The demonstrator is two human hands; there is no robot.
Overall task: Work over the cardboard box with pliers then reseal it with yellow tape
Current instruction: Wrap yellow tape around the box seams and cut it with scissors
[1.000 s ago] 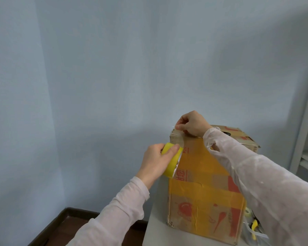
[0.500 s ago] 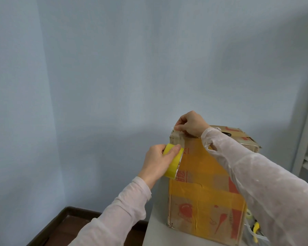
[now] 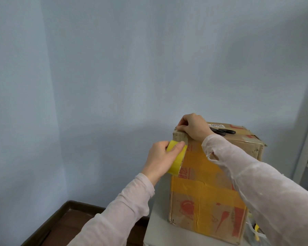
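The cardboard box [image 3: 204, 194] stands upright on a pale surface [image 3: 156, 226] at about 4 o'clock in the view, its near face crossed by bands of yellow tape and red print. The left hand [image 3: 158, 158] is at the box's 9 o'clock edge, its grip curled round the yellow tape roll [image 3: 177, 158], thumb over the top, the roll touching the box's near left edge. A short tape strip [image 3: 180, 137] runs from the roll towards 12 o'clock, up to the box's top left corner. There the right hand [image 3: 194, 126] has its grip narrow, fingers curled and thumb pinching the strip against the corner. Dark pliers [image 3: 223, 131] lie flat on the box top, at 3 o'clock from that hand and just beside it.
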